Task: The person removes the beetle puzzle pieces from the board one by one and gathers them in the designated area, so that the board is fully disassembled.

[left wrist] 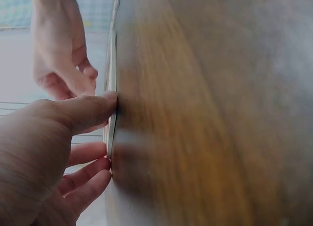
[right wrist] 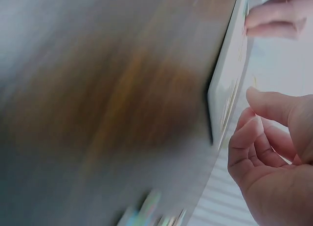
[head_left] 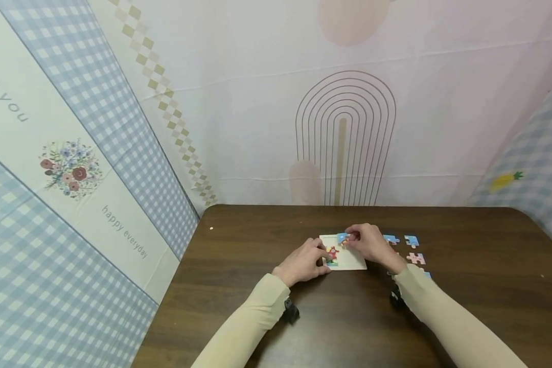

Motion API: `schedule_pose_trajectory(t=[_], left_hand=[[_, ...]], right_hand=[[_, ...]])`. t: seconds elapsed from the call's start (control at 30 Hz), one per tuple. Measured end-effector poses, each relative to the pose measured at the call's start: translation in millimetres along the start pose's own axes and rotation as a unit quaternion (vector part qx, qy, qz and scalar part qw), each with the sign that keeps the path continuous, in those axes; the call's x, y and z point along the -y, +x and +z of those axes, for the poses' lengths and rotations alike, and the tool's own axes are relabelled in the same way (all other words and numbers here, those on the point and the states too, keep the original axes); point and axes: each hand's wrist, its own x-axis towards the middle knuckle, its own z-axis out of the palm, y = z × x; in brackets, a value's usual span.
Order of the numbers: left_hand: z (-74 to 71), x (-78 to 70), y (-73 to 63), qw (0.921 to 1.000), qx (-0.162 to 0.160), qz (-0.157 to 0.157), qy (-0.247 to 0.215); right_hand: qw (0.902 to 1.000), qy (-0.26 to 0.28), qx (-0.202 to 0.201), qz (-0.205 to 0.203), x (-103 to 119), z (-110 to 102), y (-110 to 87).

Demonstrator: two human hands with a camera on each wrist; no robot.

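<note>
A white puzzle board (head_left: 355,261) lies on the brown table, with a small group of colourful joined pieces (head_left: 333,252) at its left side. My left hand (head_left: 305,261) rests at the board's left side, index finger over those pieces and thumb touching the near edge. In the left wrist view, the left hand's other fingertips (left wrist: 101,179) sit by the board's corner. Above the board's far part, my right hand (head_left: 370,244) pinches a puzzle piece (head_left: 343,238) between thumb and index finger. Edge-on in the right wrist view, that puzzle piece (right wrist: 254,81) looks like a thin sliver.
Loose puzzle pieces (head_left: 416,258) lie to the right of the board, several of them partly covered by my right hand and wrist. The brown table (head_left: 239,240) reaches back to a patterned cloth wall (head_left: 257,128). Black wrist cameras (head_left: 291,311) sit under both sleeves.
</note>
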Motion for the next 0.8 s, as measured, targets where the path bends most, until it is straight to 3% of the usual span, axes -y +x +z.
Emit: schedule_pose_trajectory(t=[0.27,0.8], left_hand=[[-1.0,3.1,-2.5,0.9999,-0.001,0.0,0.015],[-3.0,4.7,-5.8,0.9999,-0.002,0.004,0.014]], right_hand=[[0.9994,0.011,0.001,0.034,-19,-18,-11.5],[0.9989,-0.029,0.001,0.036,-45,-37,-20.8]])
